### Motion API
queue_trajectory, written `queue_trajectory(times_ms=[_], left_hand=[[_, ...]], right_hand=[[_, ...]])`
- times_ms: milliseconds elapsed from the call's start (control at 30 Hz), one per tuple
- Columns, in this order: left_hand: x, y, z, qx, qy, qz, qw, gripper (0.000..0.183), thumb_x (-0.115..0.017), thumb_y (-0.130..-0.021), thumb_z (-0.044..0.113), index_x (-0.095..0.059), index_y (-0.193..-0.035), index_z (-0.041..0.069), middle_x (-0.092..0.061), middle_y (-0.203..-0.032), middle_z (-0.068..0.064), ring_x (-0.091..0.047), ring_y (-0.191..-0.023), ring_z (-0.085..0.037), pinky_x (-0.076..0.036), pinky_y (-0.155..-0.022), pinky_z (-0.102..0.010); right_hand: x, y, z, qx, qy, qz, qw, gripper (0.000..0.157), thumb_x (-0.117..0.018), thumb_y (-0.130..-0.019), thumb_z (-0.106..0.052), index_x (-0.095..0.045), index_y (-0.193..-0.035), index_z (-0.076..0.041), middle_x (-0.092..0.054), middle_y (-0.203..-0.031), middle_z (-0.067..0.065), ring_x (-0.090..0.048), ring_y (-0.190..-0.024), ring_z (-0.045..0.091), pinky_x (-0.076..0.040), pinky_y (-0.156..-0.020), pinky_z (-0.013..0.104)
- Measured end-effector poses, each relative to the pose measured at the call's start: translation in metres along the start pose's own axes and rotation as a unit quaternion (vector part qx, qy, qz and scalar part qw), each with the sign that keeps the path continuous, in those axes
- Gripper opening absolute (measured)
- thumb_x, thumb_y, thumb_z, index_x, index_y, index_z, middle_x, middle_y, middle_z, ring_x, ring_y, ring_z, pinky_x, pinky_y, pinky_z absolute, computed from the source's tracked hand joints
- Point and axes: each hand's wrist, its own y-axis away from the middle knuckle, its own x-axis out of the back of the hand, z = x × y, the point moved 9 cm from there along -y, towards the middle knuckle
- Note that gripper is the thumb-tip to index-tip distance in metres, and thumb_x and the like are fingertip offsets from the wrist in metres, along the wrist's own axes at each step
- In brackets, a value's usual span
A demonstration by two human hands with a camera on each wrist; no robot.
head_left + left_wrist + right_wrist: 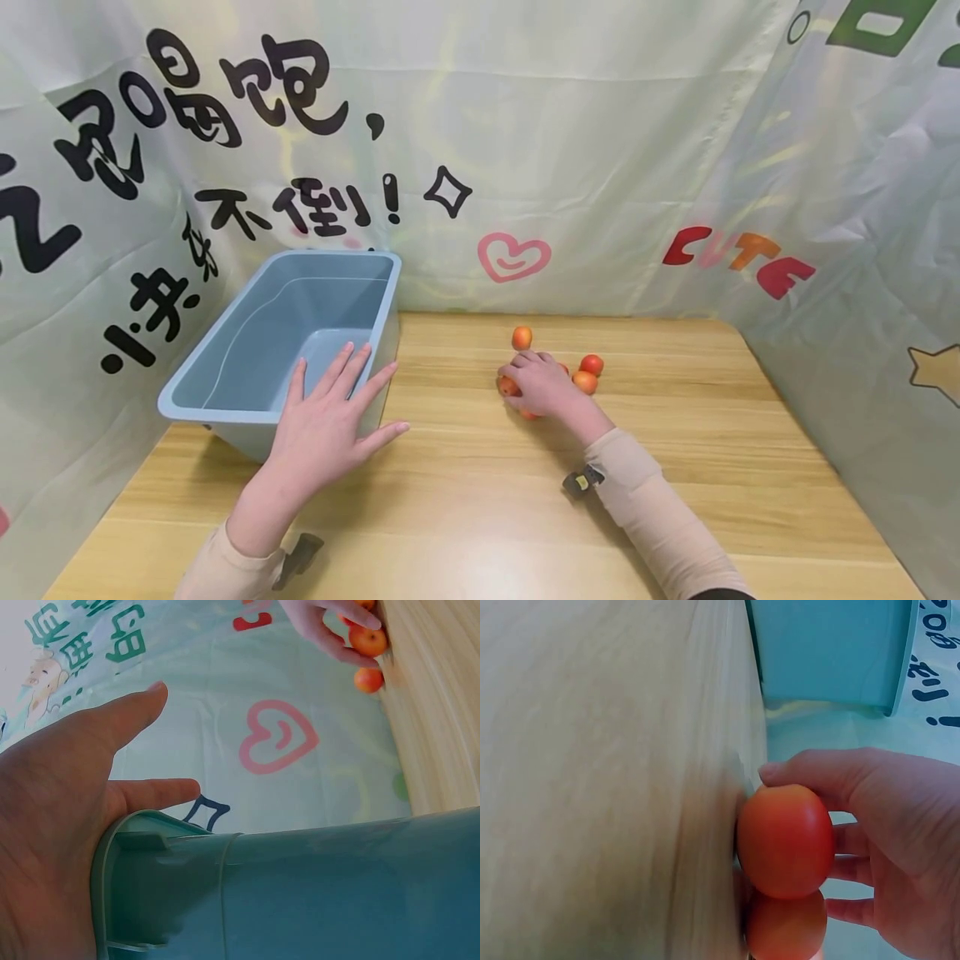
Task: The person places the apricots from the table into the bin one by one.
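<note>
My left hand (322, 433) lies over the near right corner of a blue plastic tub (273, 415), fingers spread. In the left wrist view its palm is against the tub's rim (97, 900). My right hand (543, 385) reaches down among several orange-red tomatoes, its fingers and thumb curled round one tomato (507, 387). In the right wrist view a large tomato (786, 841) stands in front of the fingers, below the thumb tip, with a second tomato (786, 926) beneath it in the picture. My right palm hides part of the group from the head view.
Another tomato (522, 337) lies behind my right hand, and two more, a red tomato (592, 365) and an orange tomato (585, 382), sit to its right. The wooden table (480, 500) is bordered by a printed cloth curtain (600, 167) at the back and sides.
</note>
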Motion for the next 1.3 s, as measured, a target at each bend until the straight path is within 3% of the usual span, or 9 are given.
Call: queue_trajectory(times_ms=[400, 567, 833, 1300], left_hand=[[0.000, 0.000, 0.001, -0.004, 0.005, 0.007, 1.0000, 0.075, -0.060, -0.080, 0.070, -0.049, -0.143, 0.030, -0.040, -0.155, -0.008, -0.033, -0.146, -0.028, -0.017, -0.113, -0.069], [0.000, 0.000, 0.002, -0.006, 0.005, 0.007, 0.9999, 0.075, -0.060, -0.080, 0.070, -0.048, -0.144, 0.030, -0.039, -0.156, -0.007, -0.033, -0.146, -0.028, -0.017, -0.113, -0.069], [0.000, -0.001, 0.002, -0.008, 0.004, 0.011, 0.9999, 0.076, -0.060, -0.080, 0.070, -0.049, -0.143, 0.030, -0.040, -0.155, -0.008, -0.033, -0.146, -0.028, -0.017, -0.113, -0.069], [0.002, 0.000, 0.004, -0.013, 0.005, 0.020, 0.9997, 0.074, -0.061, -0.079, 0.069, -0.051, -0.142, 0.030, -0.042, -0.154, -0.008, -0.035, -0.145, -0.029, -0.019, -0.111, -0.070]], right_hand=[[0.001, -0.003, -0.007, 0.001, -0.007, 0.024, 1.000, 0.036, -0.071, -0.086, -0.032, -0.066, -0.117, -0.014, -0.066, -0.111, 0.007, -0.058, -0.115, 0.028, -0.045, -0.099, 0.050], [0.004, -0.006, -0.015, 0.011, -0.015, 0.034, 0.999, 0.038, -0.072, -0.086, -0.032, -0.066, -0.119, -0.013, -0.066, -0.114, 0.008, -0.057, -0.116, 0.028, -0.043, -0.104, 0.048], [0.012, -0.011, -0.027, 0.026, -0.026, 0.072, 0.997, 0.034, -0.071, -0.087, -0.032, -0.067, -0.115, -0.014, -0.067, -0.112, 0.007, -0.058, -0.114, 0.028, -0.046, -0.099, 0.047], [0.023, -0.028, -0.045, 0.030, -0.057, 0.085, 0.994, 0.038, -0.070, -0.088, -0.033, -0.066, -0.121, -0.015, -0.066, -0.118, 0.006, -0.058, -0.117, 0.027, -0.046, -0.100, 0.048]])
